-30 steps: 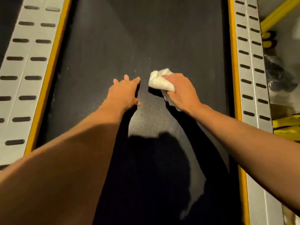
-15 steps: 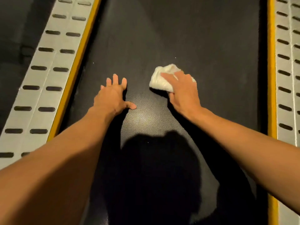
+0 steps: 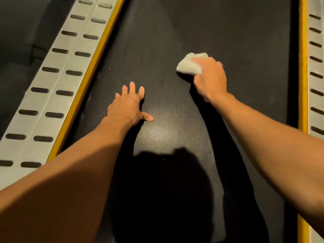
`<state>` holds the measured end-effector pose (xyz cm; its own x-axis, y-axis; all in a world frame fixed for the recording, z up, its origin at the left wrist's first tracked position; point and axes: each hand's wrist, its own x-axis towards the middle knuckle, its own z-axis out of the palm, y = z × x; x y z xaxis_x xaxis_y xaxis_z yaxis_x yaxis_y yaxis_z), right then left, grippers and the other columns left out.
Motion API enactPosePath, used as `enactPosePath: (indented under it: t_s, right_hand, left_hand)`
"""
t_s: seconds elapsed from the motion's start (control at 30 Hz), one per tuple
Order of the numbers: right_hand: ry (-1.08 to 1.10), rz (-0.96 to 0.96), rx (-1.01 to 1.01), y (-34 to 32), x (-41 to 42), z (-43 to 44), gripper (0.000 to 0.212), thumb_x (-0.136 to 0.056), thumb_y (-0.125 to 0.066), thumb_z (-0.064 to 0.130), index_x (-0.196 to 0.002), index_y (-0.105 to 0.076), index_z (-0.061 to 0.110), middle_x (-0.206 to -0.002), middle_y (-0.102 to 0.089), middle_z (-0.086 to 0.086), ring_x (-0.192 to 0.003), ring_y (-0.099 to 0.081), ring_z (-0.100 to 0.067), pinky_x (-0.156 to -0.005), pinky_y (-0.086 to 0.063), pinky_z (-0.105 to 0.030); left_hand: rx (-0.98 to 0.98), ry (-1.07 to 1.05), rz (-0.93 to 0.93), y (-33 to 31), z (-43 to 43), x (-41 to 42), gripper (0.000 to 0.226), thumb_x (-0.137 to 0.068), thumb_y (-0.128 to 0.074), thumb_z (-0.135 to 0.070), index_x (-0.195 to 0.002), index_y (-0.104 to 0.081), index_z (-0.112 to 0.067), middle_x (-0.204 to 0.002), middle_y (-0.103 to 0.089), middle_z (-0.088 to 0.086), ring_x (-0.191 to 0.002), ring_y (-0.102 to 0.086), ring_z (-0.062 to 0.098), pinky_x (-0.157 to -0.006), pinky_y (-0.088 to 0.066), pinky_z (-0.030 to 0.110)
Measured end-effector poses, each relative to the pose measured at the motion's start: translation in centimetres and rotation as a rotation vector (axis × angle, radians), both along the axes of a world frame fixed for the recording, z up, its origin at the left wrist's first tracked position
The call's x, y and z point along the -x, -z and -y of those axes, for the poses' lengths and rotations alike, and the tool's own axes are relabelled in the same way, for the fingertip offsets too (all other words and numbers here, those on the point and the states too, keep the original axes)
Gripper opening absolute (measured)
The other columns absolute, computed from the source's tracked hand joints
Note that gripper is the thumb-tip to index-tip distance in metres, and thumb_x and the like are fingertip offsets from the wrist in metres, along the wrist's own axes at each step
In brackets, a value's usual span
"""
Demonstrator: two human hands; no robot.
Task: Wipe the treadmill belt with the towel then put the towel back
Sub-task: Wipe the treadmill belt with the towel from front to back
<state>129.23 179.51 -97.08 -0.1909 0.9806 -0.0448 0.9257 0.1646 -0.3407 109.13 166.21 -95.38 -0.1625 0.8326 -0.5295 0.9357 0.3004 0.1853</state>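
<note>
My right hand [image 3: 210, 79] is bunched round the white towel [image 3: 189, 64]. My fingers curl over it and push it down on the treadmill belt [image 3: 175, 32]. The towel sits near the middle of the belt, a bit toward the belt's right edge. My left hand [image 3: 128, 107] lies flat on the belt with its fingers spread out, holding nothing. It is nearer the belt's left edge, and it props me up.

I think I am in the middle of wiping. To do it well, I should push down firm and flat, so lots of towel touches the belt and not just one corner. I should go side to side across the belt, from the left yellow strip [image 3: 87, 78] to the right yellow strip [image 3: 302, 67], so no part gets missed. The belt has a bumpy skin, so slow rubs will likely pick up more dust than fast ones. The belt might roll under my weight, so my left hand should press straight down and not shove. I can't see where the towel goes back.
</note>
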Motion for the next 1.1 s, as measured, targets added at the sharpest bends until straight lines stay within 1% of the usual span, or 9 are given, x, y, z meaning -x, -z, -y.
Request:
enactPosePath:
  t_s: [0.13,0.3,0.37,0.47,0.63,0.73,0.8,0.97,1.1]
  right_hand:
    - [-0.286,-0.024,-0.065,1.9,1.5,3.1,0.045,-0.079,-0.046,0.016,-0.117,-0.064,0.031,-0.107,-0.069,0.001,-0.1,-0.06,-0.029,-0.077,-0.036,-0.029]
    - [-0.033,-0.107,-0.055,1.5,1.1,1.3,0.049,-0.082,-0.042,0.019,-0.125,-0.06,0.032,-0.114,-0.066,-0.004,-0.106,-0.059,-0.03,-0.083,-0.044,-0.034]
    - [-0.268,-0.002,-0.043,1.0,2.4,4.1,0.043,-0.08,-0.046,0.017,-0.117,-0.064,0.029,-0.107,-0.068,-0.005,-0.1,-0.061,-0.033,-0.079,-0.045,-0.035]
    - [-0.481,-0.159,0.031,-0.3,3.6,7.4,0.042,-0.078,-0.052,0.02,-0.116,-0.067,0.027,-0.105,-0.069,-0.004,-0.102,-0.061,-0.026,-0.08,-0.037,-0.029]
    - [-0.028,-0.191,-0.007,0.5,3.2,3.3,0.054,-0.077,-0.041,0.02,-0.126,-0.061,0.029,-0.116,-0.064,-0.007,-0.108,-0.059,-0.033,-0.082,-0.043,-0.034]
    - [-0.328,-0.087,0.035,0.6,4.3,6.2,0.042,-0.072,-0.048,0.02,-0.109,-0.065,0.03,-0.097,-0.069,-0.003,-0.092,-0.064,-0.032,-0.072,-0.046,-0.033]
    - [-0.453,-0.178,0.084,0.2,4.4,8.0,0.048,-0.071,-0.042,0.025,-0.112,-0.067,0.031,-0.102,-0.07,-0.001,-0.098,-0.062,-0.026,-0.081,-0.044,-0.032]
    - [-0.064,-0.221,0.014,0.9,4.8,2.6,0.053,-0.075,-0.036,0.02,-0.12,-0.063,0.03,-0.11,-0.066,-0.004,-0.105,-0.059,-0.029,-0.078,-0.044,-0.033]
    - [-0.338,-0.083,0.073,0.5,6.3,4.8,0.033,-0.078,-0.044,0.023,-0.103,-0.065,0.03,-0.099,-0.069,-0.001,-0.096,-0.062,-0.031,-0.071,-0.042,-0.033]
  left_hand:
    - [0.004,0.011,0.003,0.1,0.1,0.0,0.11,-0.074,-0.072,-0.054,-0.155,-0.005,-0.022,-0.161,0.009,0.009,-0.147,0.001,0.038,-0.115,-0.018,0.055]
    - [-0.011,-0.002,0.021,0.0,0.1,0.0,0.108,-0.075,-0.073,-0.051,-0.155,-0.006,-0.022,-0.161,0.009,0.009,-0.147,0.003,0.038,-0.116,-0.015,0.053]
    - [-0.008,0.0,0.031,0.2,0.0,0.1,0.11,-0.074,-0.074,-0.052,-0.155,-0.006,-0.021,-0.161,0.009,0.01,-0.148,0.004,0.037,-0.116,-0.013,0.054]
    - [-0.052,-0.008,0.044,0.6,0.2,0.1,0.112,-0.071,-0.076,-0.053,-0.154,-0.009,-0.021,-0.161,0.004,0.01,-0.148,0.001,0.037,-0.116,-0.017,0.058]
    - [-0.083,-0.003,0.031,0.5,0.5,0.0,0.107,-0.073,-0.075,-0.052,-0.153,-0.013,-0.019,-0.161,0.001,0.011,-0.148,0.0,0.035,-0.118,-0.013,0.053]
    - [-0.085,-0.021,0.052,0.0,0.7,-0.2,0.109,-0.074,-0.076,-0.05,-0.154,-0.01,-0.017,-0.161,0.001,0.011,-0.147,-0.001,0.036,-0.117,-0.014,0.052]
    - [-0.093,-0.058,0.074,-0.4,0.9,-0.3,0.111,-0.075,-0.076,-0.047,-0.154,-0.006,-0.014,-0.161,-0.002,0.012,-0.147,-0.003,0.037,-0.116,-0.015,0.051]
    - [-0.065,-0.027,0.063,-0.1,0.7,-0.1,0.106,-0.076,-0.074,-0.05,-0.155,-0.008,-0.021,-0.162,0.006,0.007,-0.148,0.004,0.035,-0.117,-0.013,0.051]
    - [-0.032,-0.065,0.104,-0.4,0.8,-0.2,0.101,-0.076,-0.075,-0.047,-0.154,-0.015,-0.023,-0.162,0.008,0.005,-0.147,0.004,0.036,-0.116,-0.014,0.051]
